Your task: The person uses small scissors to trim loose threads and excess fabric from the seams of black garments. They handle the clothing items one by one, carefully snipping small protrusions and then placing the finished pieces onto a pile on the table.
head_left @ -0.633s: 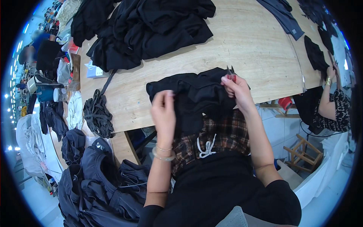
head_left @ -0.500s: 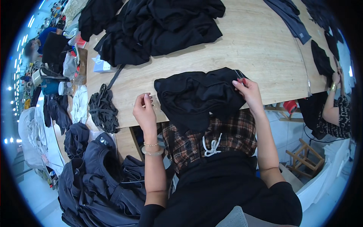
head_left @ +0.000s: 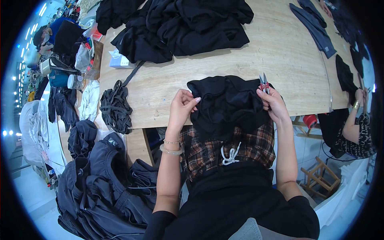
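Observation:
A crumpled black garment (head_left: pixel 230 102) lies at the table's near edge and partly hangs over my lap. With thumb and fingers closed, my left hand (head_left: pixel 183 107) pinches its left edge. On the other side of the cloth my right hand (head_left: pixel 275 105) holds small red-handled thread snips (head_left: pixel 264 85), their pointed blades facing away from me and slightly apart. Some fingers of that hand rest against the garment's right edge; whether they also grip the cloth is hidden.
A big heap of black garments (head_left: pixel 192 30) covers the far table (head_left: pixel 192 70). To the left are a tissue box (head_left: pixel 119 60), a bundle of dark strips (head_left: pixel 116 107) and piled grey garments (head_left: pixel 100 188). A co-worker's arm (head_left: pixel 352 124) and a wooden stool (head_left: pixel 321 176) appear at right.
My left hand has moved right, from beside the garment onto its left edge, and closed on it. The snips in my right hand now point up more visibly, and the cloth is bunched differently.

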A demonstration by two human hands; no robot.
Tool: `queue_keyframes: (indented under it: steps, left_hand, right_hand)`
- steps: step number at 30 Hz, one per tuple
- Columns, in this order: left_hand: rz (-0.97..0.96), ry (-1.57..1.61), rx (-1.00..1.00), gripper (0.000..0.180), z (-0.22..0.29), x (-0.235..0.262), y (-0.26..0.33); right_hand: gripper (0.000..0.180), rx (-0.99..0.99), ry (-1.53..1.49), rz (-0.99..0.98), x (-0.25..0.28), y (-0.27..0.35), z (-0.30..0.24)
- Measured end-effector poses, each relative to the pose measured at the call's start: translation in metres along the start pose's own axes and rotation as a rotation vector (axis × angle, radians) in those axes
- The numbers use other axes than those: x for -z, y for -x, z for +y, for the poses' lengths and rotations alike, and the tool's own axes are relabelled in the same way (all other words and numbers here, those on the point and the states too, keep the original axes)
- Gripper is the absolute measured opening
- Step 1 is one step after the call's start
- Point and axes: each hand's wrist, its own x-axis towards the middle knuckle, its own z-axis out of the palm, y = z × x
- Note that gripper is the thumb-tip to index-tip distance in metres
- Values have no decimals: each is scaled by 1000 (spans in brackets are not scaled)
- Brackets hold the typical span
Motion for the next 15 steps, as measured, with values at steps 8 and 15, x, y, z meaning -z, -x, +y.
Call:
queue_keyframes:
  steps: [8,15]
  left_hand:
    - [-80,-625,-238,37,8,-30,6]
    - [417,-748,-357,20,54,-6,3]
  right_hand:
    - [21,84,281,77,-3,-7,0]
    - [19,667,956,347,1,1,-50]
